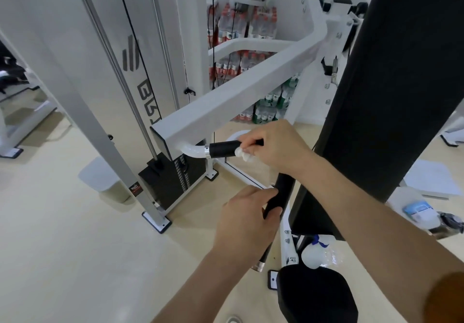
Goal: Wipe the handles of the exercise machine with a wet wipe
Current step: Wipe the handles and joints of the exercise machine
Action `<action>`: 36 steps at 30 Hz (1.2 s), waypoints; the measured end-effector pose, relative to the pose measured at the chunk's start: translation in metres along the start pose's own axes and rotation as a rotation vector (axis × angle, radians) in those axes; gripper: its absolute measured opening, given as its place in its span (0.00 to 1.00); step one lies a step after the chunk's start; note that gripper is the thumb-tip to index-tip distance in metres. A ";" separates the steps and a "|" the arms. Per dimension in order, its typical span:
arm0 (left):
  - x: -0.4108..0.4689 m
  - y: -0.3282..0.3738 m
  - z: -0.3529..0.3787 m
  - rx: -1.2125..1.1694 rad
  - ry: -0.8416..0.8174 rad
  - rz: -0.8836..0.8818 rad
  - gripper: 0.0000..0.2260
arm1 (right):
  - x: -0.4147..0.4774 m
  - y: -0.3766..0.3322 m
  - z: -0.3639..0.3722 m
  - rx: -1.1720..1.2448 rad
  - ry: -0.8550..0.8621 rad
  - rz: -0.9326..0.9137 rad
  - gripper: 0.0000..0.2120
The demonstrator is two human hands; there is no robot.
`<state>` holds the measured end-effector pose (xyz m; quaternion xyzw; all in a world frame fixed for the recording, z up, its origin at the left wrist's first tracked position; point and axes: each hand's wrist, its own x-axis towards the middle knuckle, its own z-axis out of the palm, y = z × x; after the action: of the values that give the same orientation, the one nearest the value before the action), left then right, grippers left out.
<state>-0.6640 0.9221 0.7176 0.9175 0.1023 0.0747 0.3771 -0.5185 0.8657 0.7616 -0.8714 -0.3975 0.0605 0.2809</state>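
A white machine arm [226, 96] ends in a curved tube with a horizontal black handle [223, 149]. My right hand [278, 147] is wrapped around that handle's right end and presses a crumpled white wet wipe [243, 154] against it. Below it, a second black handle [277, 197] slants downward. My left hand [247, 212] is closed around this lower handle near its middle. The lower handle's metal end cap [258, 267] shows below my left wrist.
A tall black back pad [391, 84] stands at right, with a black seat [316, 295] below it. The weight stack [173, 179] and white frame posts stand at left. A white bin [100, 179] sits on the floor. Water bottle packs [241, 26] line the back wall.
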 end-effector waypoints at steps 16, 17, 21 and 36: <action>-0.010 -0.006 0.000 -0.025 0.008 0.034 0.12 | -0.002 0.009 0.005 -0.179 0.036 -0.123 0.06; -0.010 -0.006 0.001 -0.026 0.021 0.033 0.13 | 0.004 0.003 0.014 -0.202 0.020 -0.142 0.06; -0.014 -0.010 0.001 -0.010 0.011 0.082 0.12 | 0.016 -0.012 0.031 -0.250 -0.065 -0.200 0.07; -0.010 -0.048 -0.032 -0.034 0.151 -0.035 0.13 | 0.025 -0.022 0.064 -0.342 0.079 -0.260 0.06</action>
<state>-0.6868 0.9748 0.7051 0.9008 0.1453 0.1388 0.3851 -0.5373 0.9238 0.7227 -0.8495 -0.4997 -0.0788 0.1500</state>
